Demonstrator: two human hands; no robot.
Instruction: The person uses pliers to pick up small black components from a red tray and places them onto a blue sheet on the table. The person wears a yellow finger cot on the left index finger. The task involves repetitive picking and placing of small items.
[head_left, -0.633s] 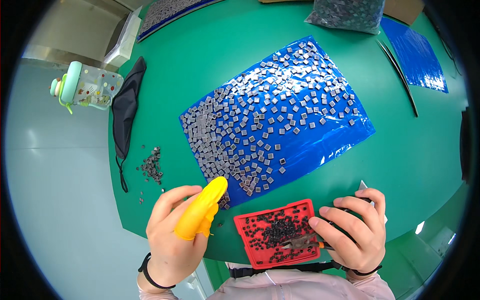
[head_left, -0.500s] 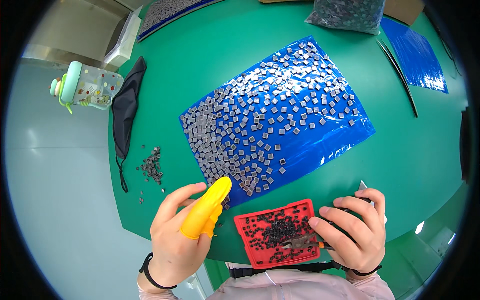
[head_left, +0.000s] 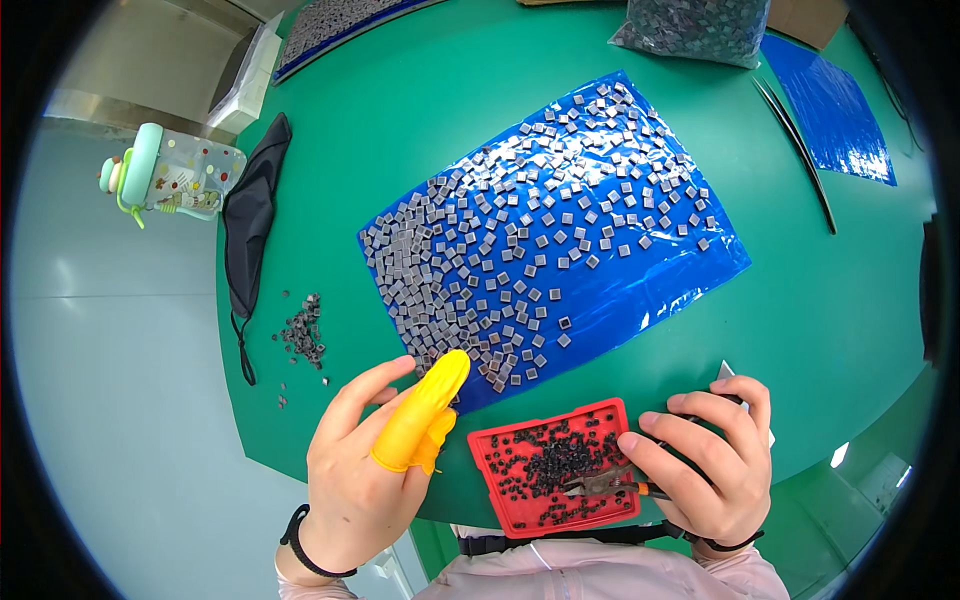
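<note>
My left hand (head_left: 365,470) reaches to the near left corner of a blue plastic sheet (head_left: 650,285). Yellow rubber covers (head_left: 420,415) wrap its index finger and thumb. That index finger is stretched out over small grey square pieces (head_left: 425,300), which crowd the left of the sheet and scatter to the right. The thumb sits apart, lower down; nothing shows between them. My right hand (head_left: 710,455) is closed round orange-handled cutting pliers (head_left: 603,484). Their jaws lie over a shallow red tray (head_left: 484,458) holding many tiny black parts (head_left: 560,465). My palm hides most of the handles.
Loose dark bits (head_left: 305,330) lie left on the green table (head_left: 330,215), by a black face mask (head_left: 250,215) and a clear bottle (head_left: 190,172). Tweezers (head_left: 803,155), another blue sheet (head_left: 830,105) and a bag of pieces (head_left: 695,30) are at far right.
My left hand has shifted slightly to the right, its covered index fingertip moving a little farther over the pieces. The right hand and pliers have stayed in place.
</note>
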